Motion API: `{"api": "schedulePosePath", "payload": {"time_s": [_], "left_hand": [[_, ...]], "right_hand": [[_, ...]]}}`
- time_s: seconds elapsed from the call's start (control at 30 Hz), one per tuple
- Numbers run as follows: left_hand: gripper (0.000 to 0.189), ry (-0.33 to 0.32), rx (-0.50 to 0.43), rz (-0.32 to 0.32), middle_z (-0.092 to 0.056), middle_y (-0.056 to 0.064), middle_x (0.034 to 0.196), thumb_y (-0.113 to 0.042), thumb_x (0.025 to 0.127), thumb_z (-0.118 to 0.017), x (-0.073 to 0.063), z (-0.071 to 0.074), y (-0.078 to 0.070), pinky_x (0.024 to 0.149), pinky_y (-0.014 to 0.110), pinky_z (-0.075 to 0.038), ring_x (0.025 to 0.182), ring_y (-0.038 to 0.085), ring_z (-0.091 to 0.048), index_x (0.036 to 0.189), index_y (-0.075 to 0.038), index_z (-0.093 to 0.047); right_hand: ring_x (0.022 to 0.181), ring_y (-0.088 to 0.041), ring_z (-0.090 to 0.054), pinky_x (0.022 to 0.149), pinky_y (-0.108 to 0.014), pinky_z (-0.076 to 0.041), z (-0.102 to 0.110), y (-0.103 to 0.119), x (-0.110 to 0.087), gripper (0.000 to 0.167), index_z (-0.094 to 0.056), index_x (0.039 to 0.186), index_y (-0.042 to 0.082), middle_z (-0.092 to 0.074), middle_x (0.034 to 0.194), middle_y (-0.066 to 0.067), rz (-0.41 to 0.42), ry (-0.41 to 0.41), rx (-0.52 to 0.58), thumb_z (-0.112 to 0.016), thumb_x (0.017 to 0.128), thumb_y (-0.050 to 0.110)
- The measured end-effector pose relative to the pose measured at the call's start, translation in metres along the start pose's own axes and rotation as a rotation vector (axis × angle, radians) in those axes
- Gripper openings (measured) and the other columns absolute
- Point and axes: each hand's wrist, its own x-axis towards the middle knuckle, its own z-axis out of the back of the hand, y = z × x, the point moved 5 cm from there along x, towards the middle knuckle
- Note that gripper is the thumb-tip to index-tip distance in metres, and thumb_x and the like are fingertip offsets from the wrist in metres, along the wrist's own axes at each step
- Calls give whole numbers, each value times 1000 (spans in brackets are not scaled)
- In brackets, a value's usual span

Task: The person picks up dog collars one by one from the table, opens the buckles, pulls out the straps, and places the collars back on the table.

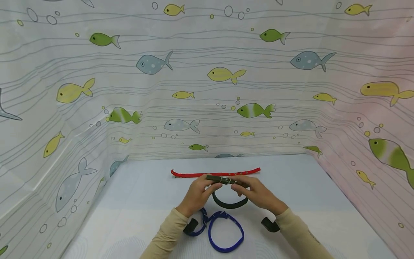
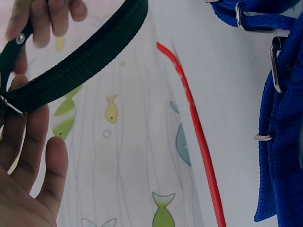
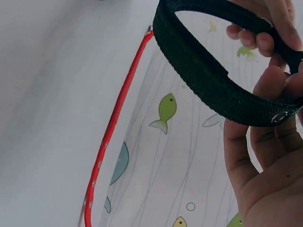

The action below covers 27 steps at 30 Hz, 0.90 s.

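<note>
A dark green webbing collar (image 1: 229,205) hangs in a loop from both hands, above the table. The left hand (image 1: 197,194) pinches the band just left of its metal buckle (image 1: 225,180). On the other side, the right hand (image 1: 260,193) grips the strap between thumb and fingers. In the left wrist view, the green collar (image 2: 94,61) curves away from the buckle, and a metal eyelet shows by the right hand's fingers. The right wrist view shows an eyelet (image 3: 279,117) in the band beside the right fingertips.
A red collar (image 1: 213,175) lies stretched out near the table's back edge, with eyelets toward its right end. Nearer the body lie blue collars, one a round loop (image 1: 226,250) and a smaller one (image 1: 195,234) partly hidden by the left wrist. Fish-printed sheeting surrounds the table (image 1: 145,180).
</note>
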Motion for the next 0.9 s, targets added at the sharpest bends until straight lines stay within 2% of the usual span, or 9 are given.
{"api": "schedulePosePath", "payload": {"time_s": [0.07,0.23,0.4,0.57,0.77,0.9], "left_hand": [[18,-12,-10,-7,-68,-5,105,-23,98,-68,0,2,1,77,30,-56,95,10,-62,110,-12,-77],[12,-29,-28,-41,-64,-7,96,-20,99,-67,2,6,3,70,26,-51,86,10,-57,106,-15,-75],[15,-15,-39,-41,-63,-8,96,-21,99,-67,3,3,1,72,26,-51,88,10,-56,105,-11,-76],[13,-6,-49,-13,-62,-9,96,-21,99,-68,3,1,-2,72,27,-51,87,10,-56,105,-13,-76],[9,-21,-43,-36,-64,-8,97,-18,99,-67,4,2,-2,73,27,-53,88,10,-58,101,-13,-74],[10,-16,-52,-28,-65,-9,98,-19,99,-67,4,3,0,73,26,-54,89,9,-59,105,-16,-74]], "right_hand": [[75,-30,-65,66,-31,-49,1,-2,-2,32,-64,134,27,-62,86,2,-22,-1,8,-61,103,31],[76,-26,-68,70,-32,-54,3,-4,-3,26,-67,125,26,-68,88,2,-49,-47,12,-67,100,33],[73,-14,-66,68,-31,-56,1,7,3,23,-70,115,25,-71,90,7,-2,-101,-24,-72,95,37],[69,-10,-64,64,-29,-54,1,16,6,24,-72,115,24,-69,90,13,41,-153,-57,-74,94,35],[68,-18,-65,63,-29,-51,4,14,5,28,-70,124,23,-68,89,7,32,-111,-8,-71,97,31],[70,-21,-64,65,-31,-50,5,9,3,31,-67,130,25,-66,91,3,13,-70,30,-68,99,27]]}}
